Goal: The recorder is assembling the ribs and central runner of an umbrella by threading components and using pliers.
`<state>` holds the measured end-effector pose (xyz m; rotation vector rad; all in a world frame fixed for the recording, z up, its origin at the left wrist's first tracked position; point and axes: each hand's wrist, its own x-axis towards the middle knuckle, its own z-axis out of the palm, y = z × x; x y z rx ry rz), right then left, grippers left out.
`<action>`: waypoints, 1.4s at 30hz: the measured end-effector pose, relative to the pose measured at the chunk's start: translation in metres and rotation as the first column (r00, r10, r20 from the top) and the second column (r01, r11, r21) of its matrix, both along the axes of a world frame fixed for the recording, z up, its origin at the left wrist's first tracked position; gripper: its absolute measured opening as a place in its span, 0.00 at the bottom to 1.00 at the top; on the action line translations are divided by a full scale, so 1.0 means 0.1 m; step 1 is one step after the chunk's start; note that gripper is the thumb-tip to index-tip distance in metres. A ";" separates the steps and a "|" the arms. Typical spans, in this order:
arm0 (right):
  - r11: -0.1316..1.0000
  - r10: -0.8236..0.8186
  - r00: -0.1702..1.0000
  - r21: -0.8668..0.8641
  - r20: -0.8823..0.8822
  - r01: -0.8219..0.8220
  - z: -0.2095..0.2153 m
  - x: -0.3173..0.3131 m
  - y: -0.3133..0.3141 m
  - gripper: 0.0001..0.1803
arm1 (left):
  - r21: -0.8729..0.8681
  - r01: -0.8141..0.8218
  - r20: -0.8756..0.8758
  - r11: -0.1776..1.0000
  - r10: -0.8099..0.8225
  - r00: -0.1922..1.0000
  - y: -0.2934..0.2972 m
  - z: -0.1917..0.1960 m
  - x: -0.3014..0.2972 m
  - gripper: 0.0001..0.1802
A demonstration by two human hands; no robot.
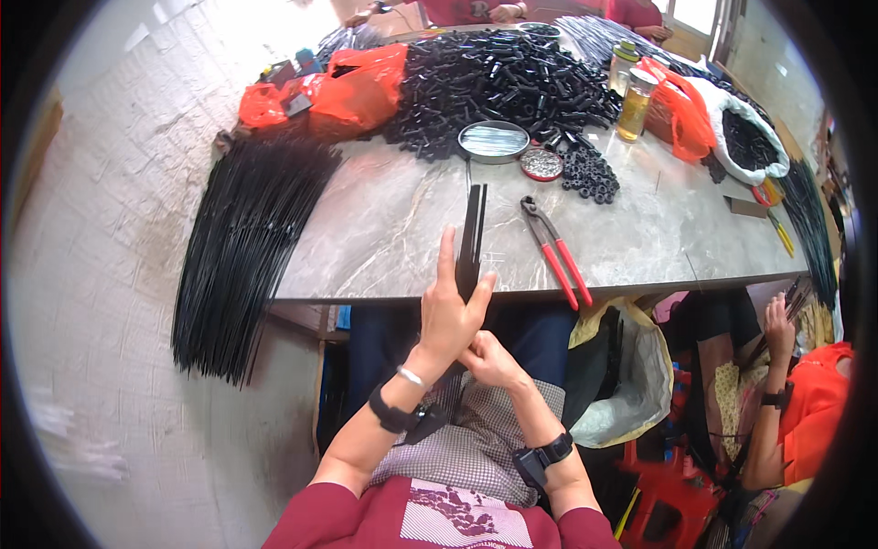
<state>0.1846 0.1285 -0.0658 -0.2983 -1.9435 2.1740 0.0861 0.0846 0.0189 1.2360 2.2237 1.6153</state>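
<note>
A few slim black strips (472, 240) stand up from my left hand (446, 316), running between its raised index finger and its thumb. Just below, my right hand (497, 360) is closed, its fingertips tucked behind the heel of the left hand. What those right fingers grip is hidden. Lying on the table in front of me, to the right, are end-cutting pliers (558, 252) with red handles. Beyond the strips sit a round metal dish (494, 143) of thin silvery pieces and a small red dish (541, 165) of tiny metal parts.
Long black rods (247, 247) overhang the table's left edge. A big heap of black tubular parts (512, 78) covers the far side, near red plastic bags (361, 91) and drink bottles (636, 105). An open sack (631, 384) stands at my right, beside another person's hand (778, 328).
</note>
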 end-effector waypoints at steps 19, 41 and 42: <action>0.592 -0.614 0.790 0.656 -0.010 0.468 1.50 -0.08 0.51 0.06 | 0.316 0.498 0.750 0.808 -0.534 0.391 -0.21 -0.10 -0.67 0.15; 0.934 -0.297 0.933 -0.140 0.205 0.328 0.84 -0.18 -0.07 0.17 | 0.357 0.439 0.682 0.825 -0.551 0.481 -0.36 -0.07 -0.68 0.20; 0.932 -0.294 0.945 -0.174 0.144 0.317 0.88 -0.27 -0.12 0.18 | 0.357 0.438 0.683 0.825 -0.551 0.480 -0.37 -0.08 -0.67 0.20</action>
